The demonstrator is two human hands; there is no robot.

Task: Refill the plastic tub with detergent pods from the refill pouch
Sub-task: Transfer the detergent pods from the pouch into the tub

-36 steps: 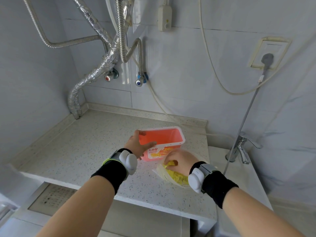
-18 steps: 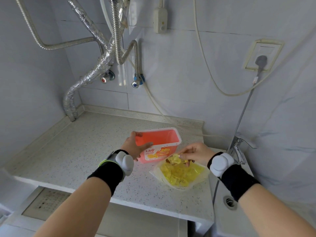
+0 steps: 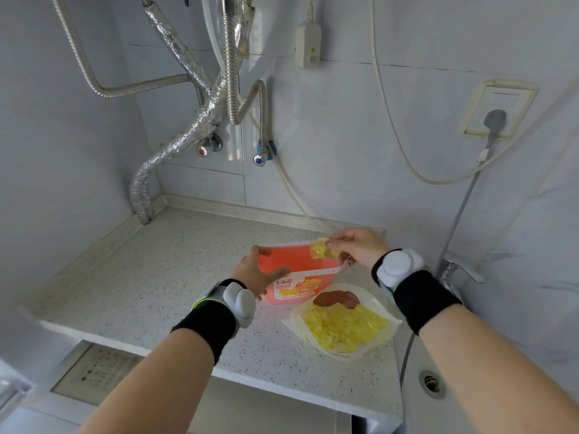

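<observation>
An open pink plastic tub [image 3: 291,261] with a white label stands on the speckled counter [image 3: 163,277]. My left hand [image 3: 255,274] grips its left wall and rim. My right hand [image 3: 357,247] is over the tub's far right corner, fingers pinched on a small bunch of yellow detergent pods [image 3: 321,249] that hangs above the tub's opening. In front of the tub to the right lies the open white refill pouch [image 3: 344,322], full of yellow pods.
A sink basin with a drain hole [image 3: 430,382] and a chrome tap [image 3: 454,270] lie right of the counter. Foil-wrapped pipes [image 3: 175,142] and hoses hang on the tiled back wall. A grey cable [image 3: 463,208] drops from a wall socket toward the sink.
My right hand has lifted out of the pouch with some pods and moved up and back, over the tub. My left hand has stayed on the tub.
</observation>
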